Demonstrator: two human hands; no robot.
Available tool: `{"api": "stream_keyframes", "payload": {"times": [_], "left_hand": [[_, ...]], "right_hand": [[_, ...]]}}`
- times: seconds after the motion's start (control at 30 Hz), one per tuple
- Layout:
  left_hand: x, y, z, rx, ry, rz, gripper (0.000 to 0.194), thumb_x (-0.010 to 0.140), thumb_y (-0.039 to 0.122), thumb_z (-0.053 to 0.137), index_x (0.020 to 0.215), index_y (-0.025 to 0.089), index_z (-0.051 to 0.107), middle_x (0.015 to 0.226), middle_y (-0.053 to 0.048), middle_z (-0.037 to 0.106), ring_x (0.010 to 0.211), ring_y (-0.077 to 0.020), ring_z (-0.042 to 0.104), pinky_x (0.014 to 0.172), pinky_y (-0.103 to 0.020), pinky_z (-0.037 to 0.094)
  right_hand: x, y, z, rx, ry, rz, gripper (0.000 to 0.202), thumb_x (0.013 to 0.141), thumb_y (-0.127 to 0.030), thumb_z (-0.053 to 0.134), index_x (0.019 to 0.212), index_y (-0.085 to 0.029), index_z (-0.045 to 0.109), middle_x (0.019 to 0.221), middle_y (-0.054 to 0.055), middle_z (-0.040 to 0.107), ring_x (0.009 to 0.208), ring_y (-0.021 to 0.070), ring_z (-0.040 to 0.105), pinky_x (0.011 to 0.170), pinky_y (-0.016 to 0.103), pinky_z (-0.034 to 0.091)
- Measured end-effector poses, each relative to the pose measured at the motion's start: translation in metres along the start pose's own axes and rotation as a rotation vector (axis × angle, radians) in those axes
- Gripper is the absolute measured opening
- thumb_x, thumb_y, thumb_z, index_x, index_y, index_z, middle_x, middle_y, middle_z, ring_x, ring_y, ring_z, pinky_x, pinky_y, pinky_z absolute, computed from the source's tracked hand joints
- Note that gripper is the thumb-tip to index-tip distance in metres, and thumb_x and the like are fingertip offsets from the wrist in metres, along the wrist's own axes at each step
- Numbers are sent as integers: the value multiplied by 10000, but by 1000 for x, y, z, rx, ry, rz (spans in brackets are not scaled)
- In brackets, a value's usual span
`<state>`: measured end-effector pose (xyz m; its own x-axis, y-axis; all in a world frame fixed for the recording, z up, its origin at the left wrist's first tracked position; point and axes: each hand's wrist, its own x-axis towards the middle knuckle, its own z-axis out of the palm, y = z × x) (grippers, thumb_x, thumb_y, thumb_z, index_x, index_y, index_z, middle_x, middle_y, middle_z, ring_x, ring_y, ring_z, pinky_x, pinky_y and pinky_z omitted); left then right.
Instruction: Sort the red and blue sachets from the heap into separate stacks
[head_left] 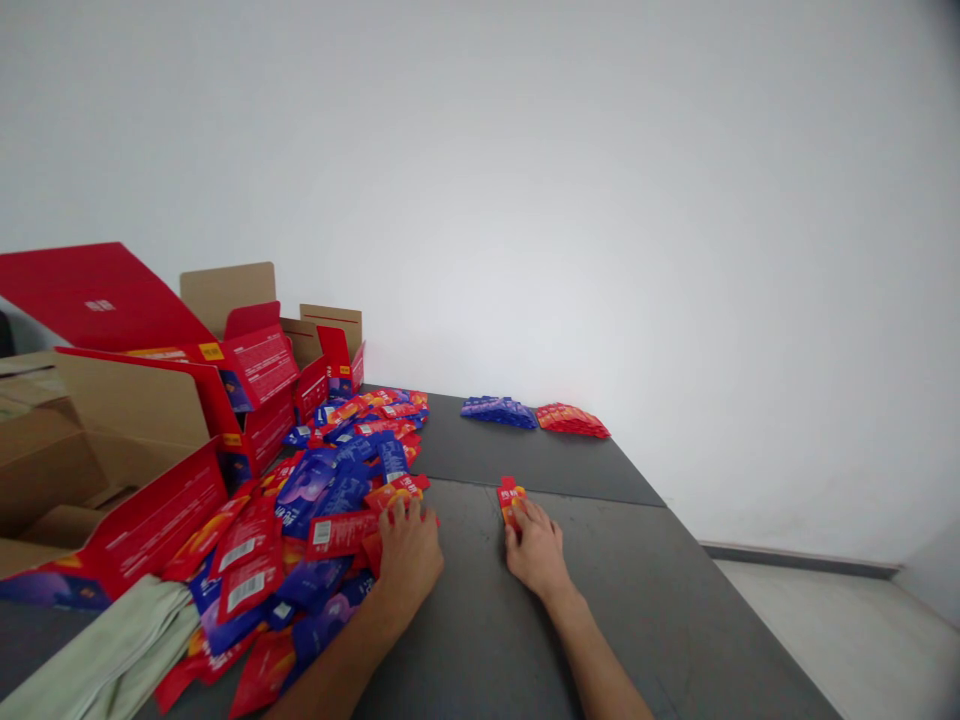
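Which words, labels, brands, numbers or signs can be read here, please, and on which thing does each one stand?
None can be read with certainty.
Red carton lid: white mark, too blurred.
Carton side panel: fine white print, too small.
Red-and-orange sachet at the right hand: pale characters, blurred.
Red sachet beside the left hand: barcode visible, digits and print too small.
Blue sachet: pale lettering, blurred.
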<state>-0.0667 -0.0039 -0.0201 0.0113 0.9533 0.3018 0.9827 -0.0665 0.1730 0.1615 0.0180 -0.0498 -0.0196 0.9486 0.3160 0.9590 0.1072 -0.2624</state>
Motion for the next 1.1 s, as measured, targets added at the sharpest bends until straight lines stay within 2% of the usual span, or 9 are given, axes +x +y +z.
{"api": "stream_keyframes", "payload": {"times": [0.17,0.3,0.4,0.57,0.67,0.77,0.87,0.97,1.1], "left_hand": [[-4,-6,2,48,-96,-63,413,775,218,517,1168,188,640,1299,-197,536,1226,-400,404,978,-618,239],[-3,-9,5,20,-136,-9,396,808,179,472,1168,196,636,1220,-182,586,1169,-349,472,967,-541,296],[2,-9,7,-40,-151,23,436,798,202,515,1226,212,593,1195,-145,604,1153,-317,489,979,-489,317],[11,-11,9,-207,-168,50,611,727,159,559,1333,174,494,1293,-130,548,1203,-287,472,1002,-406,353],[14,-10,6,-446,-131,80,622,722,147,547,1339,154,473,1343,-124,515,1250,-242,458,1044,-341,343],[17,-7,1,-692,-59,30,544,734,198,561,1272,143,508,1328,-116,535,1237,-229,485,1056,-341,348],[19,-4,0,-880,0,-65,466,731,305,613,1167,151,554,1201,-97,616,1126,-242,563,983,-362,413],[20,-1,3,-1025,16,-160,407,715,382,646,1045,154,580,1007,-64,667,931,-231,618,840,-348,470],[20,2,4,-1166,-11,-145,272,734,399,623,866,163,590,796,-12,643,736,-179,591,679,-282,454]], "right_hand": [[-4,0,6,-76,-127,82,517,926,-292,313,1428,-233,422,1530,71,358,1391,285,307,1070,574,213],[-1,3,6,-107,-174,118,530,938,-282,274,1456,-233,373,1546,73,324,1418,272,262,1076,591,196],[-1,3,7,-103,-194,128,533,939,-284,281,1465,-239,357,1555,73,304,1428,266,240,1082,583,196],[-2,0,6,-75,-155,113,521,915,-276,351,1430,-242,421,1550,70,315,1430,319,215,1063,607,221],[-3,-5,1,-9,-37,76,503,874,-254,437,1372,-237,504,1522,85,364,1425,357,201,1061,587,245],[-3,-16,-8,202,97,19,407,874,-242,452,1242,-197,621,1380,123,530,1327,317,387,1058,467,316],[-7,-35,-15,581,28,-28,332,919,-340,437,1059,-190,698,1047,100,700,978,233,621,888,340,454],[-15,-56,-18,881,-149,-31,386,908,-493,474,862,-190,708,738,29,672,662,172,579,620,263,437],[-20,-71,-17,1072,-197,23,376,859,-521,563,825,-170,694,676,-2,627,590,125,509,562,229,377]]}}
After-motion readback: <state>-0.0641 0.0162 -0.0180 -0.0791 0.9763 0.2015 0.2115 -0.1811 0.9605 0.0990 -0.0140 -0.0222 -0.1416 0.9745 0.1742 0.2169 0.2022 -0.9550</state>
